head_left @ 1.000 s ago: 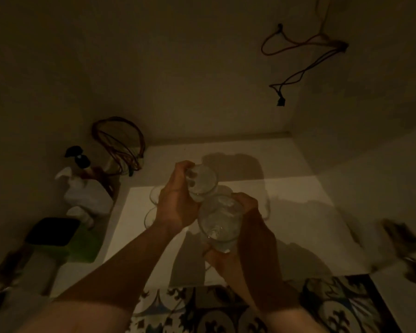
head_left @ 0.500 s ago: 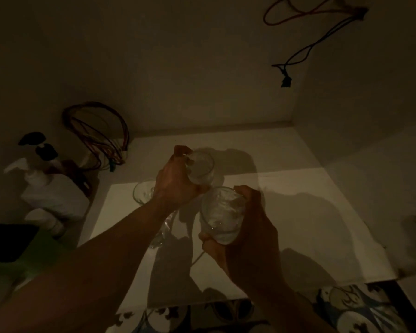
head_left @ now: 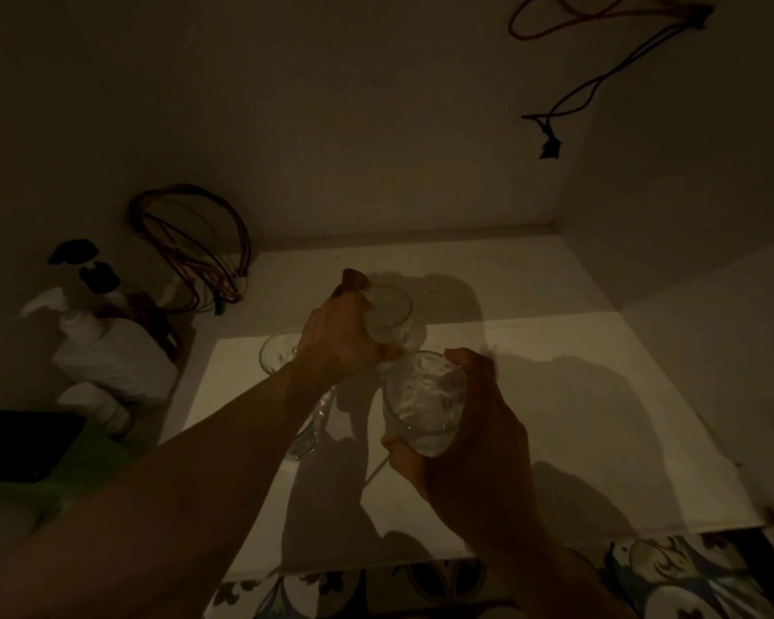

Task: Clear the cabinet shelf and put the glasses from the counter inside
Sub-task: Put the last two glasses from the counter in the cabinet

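fingers: left hand wraps one glass, right hand wraps another glass | both held just above the cabinet shelf | progress: two more glasses already stand there; these two not yet set down

Left hand: we saw its palm side hidden; the fingers wrapped out of sight behind the far glass.
Right hand: its fingertips were hidden behind the near glass.
Third glass: we caught only part of the rim; the left forearm covered the rest.
Fourth glass: mostly under that forearm, shape unclear.
Spray bottles: too dark for us to read labels.
Black object: cut off by the left edge, unidentifiable.
Hanging wires: they ran off the top edge.
Patterned floor: cropped at the bottom edge.
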